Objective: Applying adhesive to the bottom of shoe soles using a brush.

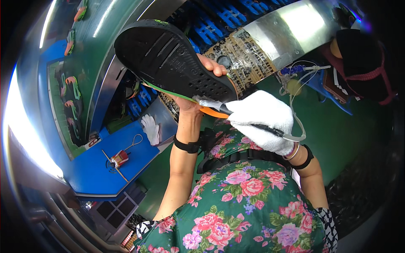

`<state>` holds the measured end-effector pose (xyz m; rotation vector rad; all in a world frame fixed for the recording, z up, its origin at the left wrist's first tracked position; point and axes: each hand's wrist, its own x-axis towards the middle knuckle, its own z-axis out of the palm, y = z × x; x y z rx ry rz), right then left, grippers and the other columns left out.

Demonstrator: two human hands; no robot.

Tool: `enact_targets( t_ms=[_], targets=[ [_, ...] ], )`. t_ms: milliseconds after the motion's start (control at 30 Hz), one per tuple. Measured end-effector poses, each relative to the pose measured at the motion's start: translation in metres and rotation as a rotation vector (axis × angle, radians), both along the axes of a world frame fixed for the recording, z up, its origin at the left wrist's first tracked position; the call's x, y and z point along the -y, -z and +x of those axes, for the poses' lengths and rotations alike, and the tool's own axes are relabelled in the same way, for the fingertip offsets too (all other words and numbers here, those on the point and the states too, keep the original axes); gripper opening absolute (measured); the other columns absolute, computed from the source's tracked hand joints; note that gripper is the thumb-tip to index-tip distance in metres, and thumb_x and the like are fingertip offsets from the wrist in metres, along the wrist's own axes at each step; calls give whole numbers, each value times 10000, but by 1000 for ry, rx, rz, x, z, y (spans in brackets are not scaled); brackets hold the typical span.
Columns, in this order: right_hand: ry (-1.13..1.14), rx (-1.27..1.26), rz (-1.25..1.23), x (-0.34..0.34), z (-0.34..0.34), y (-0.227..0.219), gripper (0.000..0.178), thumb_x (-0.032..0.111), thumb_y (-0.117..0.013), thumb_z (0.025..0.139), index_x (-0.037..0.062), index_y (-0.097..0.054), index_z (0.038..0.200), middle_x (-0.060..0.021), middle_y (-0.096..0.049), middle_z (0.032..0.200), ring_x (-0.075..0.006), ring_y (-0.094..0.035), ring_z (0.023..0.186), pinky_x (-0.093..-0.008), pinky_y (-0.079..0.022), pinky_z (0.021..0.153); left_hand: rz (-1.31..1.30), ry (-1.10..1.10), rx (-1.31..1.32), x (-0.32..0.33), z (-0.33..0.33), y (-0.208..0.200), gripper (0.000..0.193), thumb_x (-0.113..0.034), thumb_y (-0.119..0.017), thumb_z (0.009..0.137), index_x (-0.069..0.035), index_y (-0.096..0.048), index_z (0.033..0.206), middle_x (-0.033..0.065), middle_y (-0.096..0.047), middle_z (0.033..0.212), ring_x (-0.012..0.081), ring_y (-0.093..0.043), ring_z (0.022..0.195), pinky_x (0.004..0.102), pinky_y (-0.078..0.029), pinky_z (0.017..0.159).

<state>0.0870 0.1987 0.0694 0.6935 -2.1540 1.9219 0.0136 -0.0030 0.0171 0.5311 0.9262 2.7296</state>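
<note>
A black shoe sole (168, 63) with a bright green edge is held up, its bottom with small round holes and slots facing me. My bare left hand (189, 104) is closed around its narrower end from beneath, fingertips showing over the far edge. A white glove covers my right hand (261, 116), which grips a dark-handled brush (211, 103). The brush's pale tip lies against the sole's near edge. From the back of the handle runs a translucent hose (300, 133). An orange strip (214, 112) hangs under the sole near the brush tip.
Beyond the sole runs a metal conveyor (301, 25) with a taped cardboard patch (242, 55). At the left stands a blue table (93, 173) bearing a white glove (151, 128) and a small red container (120, 158). Another person (358, 55) is at the upper right.
</note>
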Motion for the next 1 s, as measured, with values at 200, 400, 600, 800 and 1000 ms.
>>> enact_targets(
  t_ms=[200,400,600,800,1000],
  targets=[
    [-1,93,-96,-4,0,5,199,-35,-793,762,19,-772,952,-119,-768,1009,-226,-706,832,-341,-557,742,-14,-1,41,-3,4,-4,715,-682,-590,905,14,-588,1068,101,-585,964,256,-612,969,442,-482,937],
    [-14,144,-109,-7,2,10,217,-34,-794,762,13,-770,973,-137,-765,1001,-223,-709,825,-340,-564,735,-42,14,74,-2,0,-4,729,-688,-590,901,19,-583,1077,104,-580,962,256,-609,972,436,-479,940],
    [-22,104,-42,-10,5,10,158,-22,-790,780,11,-767,932,-142,-765,995,-231,-729,875,-325,-575,777,-26,64,9,-2,-4,-4,760,-695,-614,885,32,-575,1100,101,-574,1000,257,-605,985,448,-472,953],
    [26,136,-59,-14,6,10,138,-21,-789,780,1,-764,914,-147,-765,992,-219,-728,885,-327,-575,783,8,58,0,-6,-8,-5,747,-699,-605,891,-3,-589,1159,104,-574,1014,270,-603,988,470,-480,940],
    [67,362,-225,-18,8,14,130,-2,-791,769,19,-768,895,-144,-766,982,-229,-721,831,-328,-566,744,-6,58,-14,-10,-11,-4,755,-709,-566,907,6,-599,1149,113,-585,1010,280,-615,966,472,-494,930]
  ],
)
